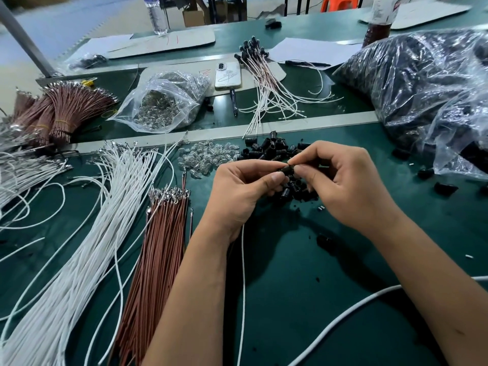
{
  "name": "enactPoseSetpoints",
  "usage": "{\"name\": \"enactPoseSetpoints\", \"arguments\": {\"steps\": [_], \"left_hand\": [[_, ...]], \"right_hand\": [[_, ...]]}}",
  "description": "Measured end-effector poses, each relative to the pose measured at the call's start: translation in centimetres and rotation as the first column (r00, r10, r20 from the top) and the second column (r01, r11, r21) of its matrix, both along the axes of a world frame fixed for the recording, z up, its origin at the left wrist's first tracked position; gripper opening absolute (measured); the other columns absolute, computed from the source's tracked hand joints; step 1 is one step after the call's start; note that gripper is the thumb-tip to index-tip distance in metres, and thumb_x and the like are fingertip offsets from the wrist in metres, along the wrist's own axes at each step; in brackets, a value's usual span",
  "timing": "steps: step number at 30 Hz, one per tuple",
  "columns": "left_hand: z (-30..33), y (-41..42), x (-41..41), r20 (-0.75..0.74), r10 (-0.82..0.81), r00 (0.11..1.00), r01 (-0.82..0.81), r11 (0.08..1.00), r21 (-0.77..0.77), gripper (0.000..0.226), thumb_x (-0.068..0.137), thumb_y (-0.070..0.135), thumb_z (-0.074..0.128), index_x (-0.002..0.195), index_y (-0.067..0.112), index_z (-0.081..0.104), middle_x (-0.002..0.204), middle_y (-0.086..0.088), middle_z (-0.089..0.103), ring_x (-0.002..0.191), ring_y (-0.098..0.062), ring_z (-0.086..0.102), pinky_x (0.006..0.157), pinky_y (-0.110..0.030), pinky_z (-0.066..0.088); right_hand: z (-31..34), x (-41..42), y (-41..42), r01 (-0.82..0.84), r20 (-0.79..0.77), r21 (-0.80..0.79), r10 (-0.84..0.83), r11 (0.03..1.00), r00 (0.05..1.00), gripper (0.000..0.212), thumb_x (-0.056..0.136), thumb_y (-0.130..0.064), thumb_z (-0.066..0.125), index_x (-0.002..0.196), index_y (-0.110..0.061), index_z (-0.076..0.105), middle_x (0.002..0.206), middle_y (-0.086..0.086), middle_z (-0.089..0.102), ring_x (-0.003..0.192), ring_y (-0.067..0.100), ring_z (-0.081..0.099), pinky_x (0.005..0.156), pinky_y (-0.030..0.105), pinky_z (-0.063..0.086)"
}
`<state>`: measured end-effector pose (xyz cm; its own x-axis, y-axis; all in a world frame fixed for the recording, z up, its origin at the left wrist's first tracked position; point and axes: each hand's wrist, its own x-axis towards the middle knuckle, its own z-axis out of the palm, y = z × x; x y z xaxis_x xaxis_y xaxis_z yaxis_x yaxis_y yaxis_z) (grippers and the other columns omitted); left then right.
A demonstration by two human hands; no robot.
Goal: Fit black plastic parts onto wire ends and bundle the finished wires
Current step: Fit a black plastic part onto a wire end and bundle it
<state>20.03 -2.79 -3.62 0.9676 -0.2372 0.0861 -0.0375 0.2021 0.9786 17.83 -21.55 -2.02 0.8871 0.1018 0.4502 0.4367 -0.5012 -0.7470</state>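
Note:
Between both hands, over the green table, is a small black plastic part (287,170). My left hand (243,186) pinches it from the left with thumb and fingers. My right hand (340,180) pinches its right end. A white wire (243,281) hangs from under my left hand toward me. A pile of loose black parts (272,149) lies just behind and under the hands. Loose white wires (87,233) and brown wires (161,252) lie to the left. Finished wires with black ends (264,83) lie at the back centre.
Clear small bulbs (208,155) are heaped beside the black parts. A clear bag of bulbs (169,99), a phone (228,75) and a pen (234,101) sit behind. A big plastic bag of black parts (422,83) fills the right. Tied brown wire bundles (63,112) lie far left.

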Motion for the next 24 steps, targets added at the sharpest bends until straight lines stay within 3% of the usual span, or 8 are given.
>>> {"name": "enactPoseSetpoints", "arguments": {"steps": [5, 9, 13, 19, 24], "left_hand": [[0.0, -0.3, 0.0, 0.124, 0.051, 0.991, -0.061, 0.995, 0.078, 0.016, 0.081, -0.005, 0.078, 0.094, 0.005, 0.079, 0.080, -0.017, 0.076, 0.067, -0.015, 0.066, 0.067, -0.021, 0.056], [-0.1, -0.1, 0.1, 0.109, 0.029, 0.994, -0.035, 0.998, 0.047, 0.017, 0.081, -0.004, 0.077, 0.093, 0.007, 0.079, 0.083, -0.019, 0.076, 0.070, -0.018, 0.067, 0.067, -0.021, 0.056], [0.0, -0.3, 0.1, 0.108, 0.024, 0.994, -0.031, 0.997, 0.070, 0.016, 0.081, -0.004, 0.077, 0.095, 0.002, 0.078, 0.086, -0.025, 0.074, 0.070, -0.021, 0.064, 0.068, -0.023, 0.055], [-0.2, -0.2, 0.1, 0.085, 0.022, 0.996, -0.030, 0.995, 0.100, 0.015, 0.081, -0.004, 0.078, 0.096, -0.002, 0.078, 0.084, -0.026, 0.074, 0.068, -0.022, 0.063, 0.067, -0.026, 0.053], [-0.5, -0.2, 0.1, 0.059, 0.011, 0.998, -0.016, 0.996, 0.083, 0.013, 0.081, -0.005, 0.077, 0.091, 0.003, 0.079, 0.072, -0.016, 0.072, 0.061, -0.015, 0.060, 0.062, -0.021, 0.051]], "right_hand": [[-0.6, 0.4, -0.1, 0.020, -0.071, 0.060, -0.016, 0.998, 0.997, 0.012, 0.093, -0.008, 0.073, 0.092, -0.019, 0.076, 0.068, -0.020, 0.068, 0.061, 0.005, 0.062, 0.060, 0.019, 0.046], [-0.8, 0.6, -0.4, -0.051, -0.122, 0.203, 0.077, 0.978, 0.990, 0.011, 0.093, -0.005, 0.073, 0.095, -0.015, 0.077, 0.068, 0.003, 0.070, 0.057, 0.011, 0.061, 0.059, 0.022, 0.050], [-0.9, 0.8, -0.8, -0.080, -0.203, 0.350, 0.159, 0.933, 0.966, 0.012, 0.094, -0.002, 0.072, 0.098, -0.012, 0.078, 0.076, 0.009, 0.075, 0.058, 0.016, 0.063, 0.059, 0.026, 0.056], [-1.1, 0.9, -0.8, -0.086, -0.235, 0.368, 0.182, 0.926, 0.955, 0.014, 0.094, 0.001, 0.071, 0.089, -0.011, 0.078, 0.073, 0.014, 0.073, 0.059, 0.016, 0.063, 0.057, 0.027, 0.057], [-1.4, 0.6, -0.3, -0.091, -0.249, 0.393, 0.201, 0.915, 0.947, 0.010, 0.093, 0.002, 0.071, 0.088, -0.005, 0.076, 0.071, 0.014, 0.073, 0.057, 0.014, 0.063, 0.055, 0.025, 0.056]]}}
